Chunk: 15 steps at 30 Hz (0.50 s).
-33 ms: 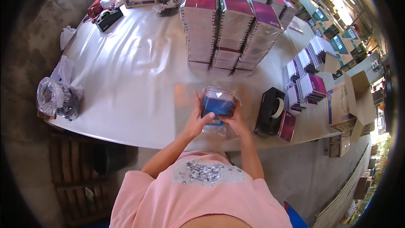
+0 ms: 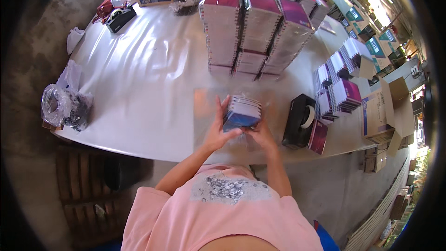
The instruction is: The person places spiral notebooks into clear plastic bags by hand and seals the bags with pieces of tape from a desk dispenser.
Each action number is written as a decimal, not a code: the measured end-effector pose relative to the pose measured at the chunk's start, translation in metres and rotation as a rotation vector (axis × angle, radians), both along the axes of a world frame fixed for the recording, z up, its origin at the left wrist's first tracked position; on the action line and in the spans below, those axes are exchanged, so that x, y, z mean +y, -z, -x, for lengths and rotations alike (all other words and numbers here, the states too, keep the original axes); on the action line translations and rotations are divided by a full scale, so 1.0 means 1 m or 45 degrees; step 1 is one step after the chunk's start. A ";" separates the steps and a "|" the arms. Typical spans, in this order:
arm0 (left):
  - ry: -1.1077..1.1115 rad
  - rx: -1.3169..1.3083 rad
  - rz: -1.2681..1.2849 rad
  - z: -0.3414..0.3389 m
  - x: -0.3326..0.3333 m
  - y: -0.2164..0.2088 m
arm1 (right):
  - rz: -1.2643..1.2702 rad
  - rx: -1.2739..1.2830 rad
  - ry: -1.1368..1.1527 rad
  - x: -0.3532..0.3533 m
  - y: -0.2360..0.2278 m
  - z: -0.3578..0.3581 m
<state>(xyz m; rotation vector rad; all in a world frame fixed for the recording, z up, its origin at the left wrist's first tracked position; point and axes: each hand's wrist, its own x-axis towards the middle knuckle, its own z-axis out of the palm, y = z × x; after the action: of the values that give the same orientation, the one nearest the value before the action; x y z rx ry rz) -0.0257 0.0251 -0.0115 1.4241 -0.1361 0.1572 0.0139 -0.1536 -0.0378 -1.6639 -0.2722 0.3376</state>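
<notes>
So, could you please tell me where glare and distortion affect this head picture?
Head view: glare washes over the white table left of the tall stacks; the far right rim is overexposed; fisheye bends the table edge; the wrapped bundle between left hand and right hand stays fairly sharp.

Notebook bundle (image 2: pixel 241 112) seemingly unmoved

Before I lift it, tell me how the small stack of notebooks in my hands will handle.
The stack of notebooks probably stays stiff, being squarely packed. Its clear wrap looks glossy, so likely slippery. Both the left hand and right hand support it, suggesting some weight.
</notes>
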 end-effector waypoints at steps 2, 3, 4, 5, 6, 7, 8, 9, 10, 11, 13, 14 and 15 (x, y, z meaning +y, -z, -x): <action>-0.020 -0.259 -0.245 0.005 0.005 0.001 | 0.083 -0.227 -0.078 0.003 0.001 0.004; -0.027 -0.246 -0.248 0.009 0.006 0.008 | 0.080 -0.216 -0.087 0.005 0.010 0.006; -0.036 -0.159 -0.238 0.014 0.006 0.020 | 0.249 -0.385 -0.170 0.007 0.023 0.006; -0.042 -0.066 -0.227 0.019 0.007 0.032 | 0.417 -0.548 -0.252 0.009 0.033 0.010; -0.054 -0.055 -0.225 0.020 0.010 0.041 | 0.262 -0.332 -0.109 0.025 0.021 0.019; -0.047 0.009 -0.312 0.021 0.013 0.051 | 0.261 -0.324 -0.123 0.026 0.018 0.017; -0.032 0.069 -0.393 0.021 0.013 0.052 | 0.452 -0.082 -0.265 0.024 0.015 0.011; -0.034 0.074 -0.387 0.022 0.014 0.054 | 0.545 0.045 -0.331 0.024 0.012 0.011; -0.031 0.071 -0.380 0.023 0.014 0.055 | 0.645 0.169 -0.407 0.023 0.010 0.012; -0.025 0.062 -0.375 0.021 0.016 0.051 | 0.586 -0.311 -0.237 0.024 0.007 0.016; -0.279 -0.138 -0.503 0.026 0.020 0.041 | 0.516 -0.786 -0.056 0.024 0.004 0.024; -0.536 -0.339 -0.626 0.027 0.024 0.036 | 0.188 -0.666 0.129 0.023 0.003 0.030; -0.531 -0.338 -0.622 0.029 0.034 0.036 | -0.141 -0.536 0.308 0.022 0.001 0.035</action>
<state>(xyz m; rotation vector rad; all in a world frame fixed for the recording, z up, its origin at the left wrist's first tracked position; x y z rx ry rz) -0.0543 0.0587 -0.0474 1.9031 -0.0964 0.6961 -0.0213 -0.1314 -0.0388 -1.6257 -0.3897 -0.2103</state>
